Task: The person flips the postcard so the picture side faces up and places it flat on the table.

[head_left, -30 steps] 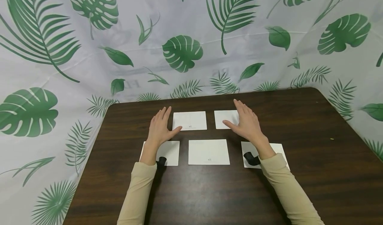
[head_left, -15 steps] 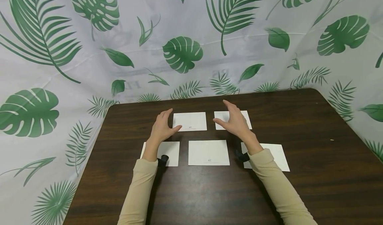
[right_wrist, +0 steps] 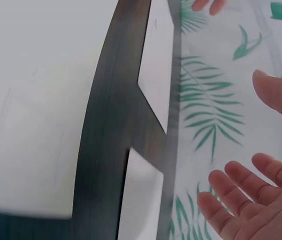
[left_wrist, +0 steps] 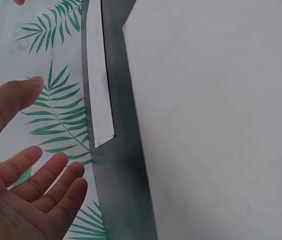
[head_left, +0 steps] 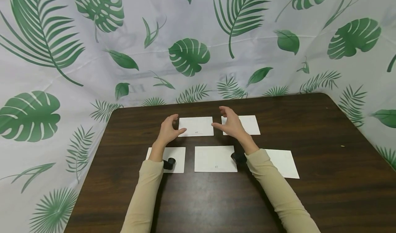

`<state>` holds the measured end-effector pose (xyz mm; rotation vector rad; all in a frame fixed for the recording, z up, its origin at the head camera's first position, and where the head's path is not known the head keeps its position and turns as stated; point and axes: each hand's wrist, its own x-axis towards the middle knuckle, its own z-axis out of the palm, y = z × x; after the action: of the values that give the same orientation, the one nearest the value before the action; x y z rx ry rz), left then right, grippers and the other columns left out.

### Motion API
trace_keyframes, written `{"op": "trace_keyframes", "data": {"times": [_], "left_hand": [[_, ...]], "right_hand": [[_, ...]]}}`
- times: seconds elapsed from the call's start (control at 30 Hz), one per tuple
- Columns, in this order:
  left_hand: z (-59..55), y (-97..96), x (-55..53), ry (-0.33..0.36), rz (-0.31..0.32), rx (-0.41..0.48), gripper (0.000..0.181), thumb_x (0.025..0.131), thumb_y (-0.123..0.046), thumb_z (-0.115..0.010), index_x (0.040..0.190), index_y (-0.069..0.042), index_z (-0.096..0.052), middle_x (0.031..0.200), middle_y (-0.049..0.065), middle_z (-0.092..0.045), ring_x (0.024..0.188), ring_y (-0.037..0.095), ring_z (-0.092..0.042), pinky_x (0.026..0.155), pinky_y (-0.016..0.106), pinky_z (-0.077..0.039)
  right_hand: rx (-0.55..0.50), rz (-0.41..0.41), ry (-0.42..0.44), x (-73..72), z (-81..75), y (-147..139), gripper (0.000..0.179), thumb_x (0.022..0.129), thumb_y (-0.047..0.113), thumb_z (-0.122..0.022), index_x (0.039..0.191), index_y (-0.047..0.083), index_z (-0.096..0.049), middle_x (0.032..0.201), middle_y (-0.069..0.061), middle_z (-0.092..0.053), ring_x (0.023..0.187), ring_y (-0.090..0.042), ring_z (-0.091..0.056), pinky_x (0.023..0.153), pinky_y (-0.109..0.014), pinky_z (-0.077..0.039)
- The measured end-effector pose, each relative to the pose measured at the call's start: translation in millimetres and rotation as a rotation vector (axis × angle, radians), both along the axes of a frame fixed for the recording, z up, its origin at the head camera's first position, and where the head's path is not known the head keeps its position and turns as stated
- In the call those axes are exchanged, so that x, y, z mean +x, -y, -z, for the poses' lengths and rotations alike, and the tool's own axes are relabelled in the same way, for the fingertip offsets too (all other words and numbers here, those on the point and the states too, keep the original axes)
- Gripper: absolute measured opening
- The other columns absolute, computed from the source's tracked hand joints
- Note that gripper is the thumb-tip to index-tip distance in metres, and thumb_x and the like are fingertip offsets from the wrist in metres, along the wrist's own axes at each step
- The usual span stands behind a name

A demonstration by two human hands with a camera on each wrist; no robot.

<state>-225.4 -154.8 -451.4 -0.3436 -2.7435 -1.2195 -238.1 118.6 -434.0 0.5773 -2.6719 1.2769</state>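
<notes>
Five is avoided here; several white cards lie on the dark table in two rows. My left hand point(head_left: 167, 130) hovers at the left edge of the back left card point(head_left: 196, 125), thumb out over its corner. Over the left part of the back right card point(head_left: 249, 124) is my right hand point(head_left: 232, 124), its thumb pointing to the back left card. Both palms face each other with fingers spread and loosely bent. In the left wrist view the left hand point(left_wrist: 41, 200) holds nothing; in the right wrist view the right hand point(right_wrist: 256, 200) is likewise without anything in it.
The front row has a left card point(head_left: 178, 154), a middle card point(head_left: 213, 159) and a right card point(head_left: 283, 161), partly covered by the forearms. A black wrist camera point(head_left: 239, 158) sits under the right wrist. A leaf-patterned cloth point(head_left: 188, 57) hangs behind the table point(head_left: 198, 202).
My right hand has moved left, off the right side of the back right card towards the back left card. The left hand has shifted slightly and its fingers have bent more.
</notes>
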Motion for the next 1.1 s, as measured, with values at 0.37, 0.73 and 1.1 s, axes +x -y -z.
{"op": "trace_keyframes", "data": {"times": [0.37, 0.73, 1.1], "left_hand": [[-8.4, 1.0, -22.7, 0.207, -0.017, 0.127, 0.069, 0.078, -0.005, -0.073, 0.137, 0.006, -0.039, 0.129, 0.026, -0.049, 0.111, 0.038, -0.049, 0.093, 0.045, -0.042], [-5.0, 0.2, -34.0, 0.309, -0.052, 0.201, 0.067, 0.077, -0.001, -0.071, 0.136, 0.005, -0.039, 0.128, 0.024, -0.05, 0.111, 0.036, -0.05, 0.09, 0.042, -0.044], [2.7, -0.3, -42.6, 0.324, -0.05, 0.111, 0.061, 0.075, 0.001, -0.071, 0.13, 0.007, -0.045, 0.125, 0.024, -0.052, 0.107, 0.034, -0.051, 0.089, 0.04, -0.044]], "right_hand": [[-0.075, -0.029, 0.259, -21.1, 5.9, 20, 0.07, 0.077, 0.013, -0.077, 0.134, -0.003, -0.041, 0.126, -0.023, -0.049, 0.11, -0.035, -0.049, 0.091, -0.044, -0.043], [-0.218, -0.061, 0.441, -33.8, 17.2, 36, 0.062, 0.079, 0.004, -0.073, 0.133, -0.002, -0.044, 0.131, -0.021, -0.047, 0.114, -0.034, -0.049, 0.093, -0.04, -0.043], [-0.155, 0.009, 0.467, -42.8, 24.6, 46, 0.061, 0.072, -0.002, -0.076, 0.127, -0.002, -0.05, 0.121, -0.017, -0.052, 0.102, -0.027, -0.051, 0.085, -0.033, -0.044]]}}
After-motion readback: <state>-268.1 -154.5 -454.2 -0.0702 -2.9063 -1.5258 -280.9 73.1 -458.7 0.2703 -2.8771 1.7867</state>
